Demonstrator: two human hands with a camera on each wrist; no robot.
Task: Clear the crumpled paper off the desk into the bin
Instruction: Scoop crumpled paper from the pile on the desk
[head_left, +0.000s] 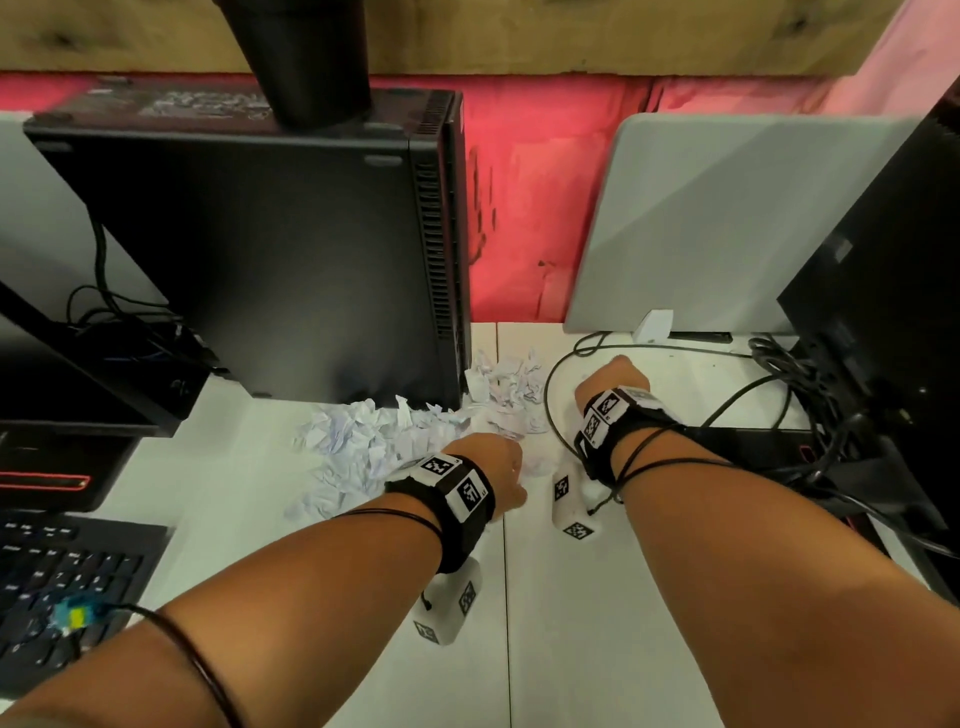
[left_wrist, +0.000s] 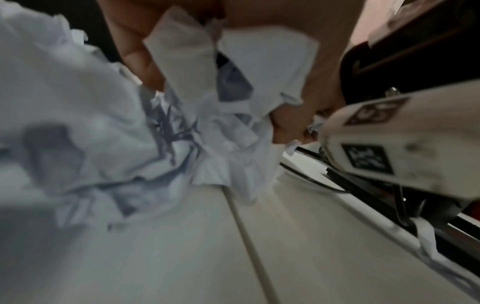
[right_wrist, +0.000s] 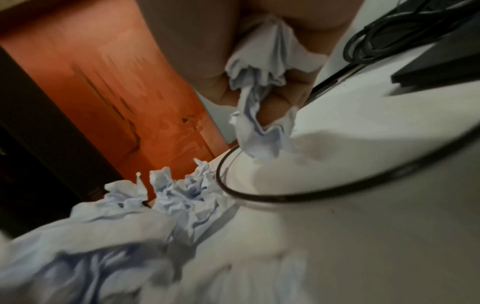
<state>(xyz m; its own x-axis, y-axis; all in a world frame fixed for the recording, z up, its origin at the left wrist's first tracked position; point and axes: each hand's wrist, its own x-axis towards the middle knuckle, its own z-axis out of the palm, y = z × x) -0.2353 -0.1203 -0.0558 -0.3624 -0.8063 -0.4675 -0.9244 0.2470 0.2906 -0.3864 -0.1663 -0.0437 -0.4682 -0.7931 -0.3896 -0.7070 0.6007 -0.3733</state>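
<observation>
A heap of crumpled white paper (head_left: 363, 447) with blue print lies on the white desk (head_left: 623, 597) in front of the black computer case. My left hand (head_left: 498, 467) sits at the heap's right edge, and in the left wrist view its fingers (left_wrist: 140, 59) curl round a crumpled piece (left_wrist: 233, 67). My right hand (head_left: 613, 376) is further back and to the right, fingers hidden in the head view. The right wrist view shows its fingers (right_wrist: 275, 105) gripping a scrunched piece of paper (right_wrist: 262, 86) just above the desk. More crumpled paper (right_wrist: 182, 197) lies to its left. No bin is in view.
A black computer case (head_left: 270, 249) stands behind the heap, a keyboard (head_left: 57, 582) at the near left. A black cable (head_left: 550, 410) loops across the desk beside my right hand. A grey divider panel (head_left: 717, 218), a second black case (head_left: 883, 291) and tangled cables (head_left: 810, 389) fill the right.
</observation>
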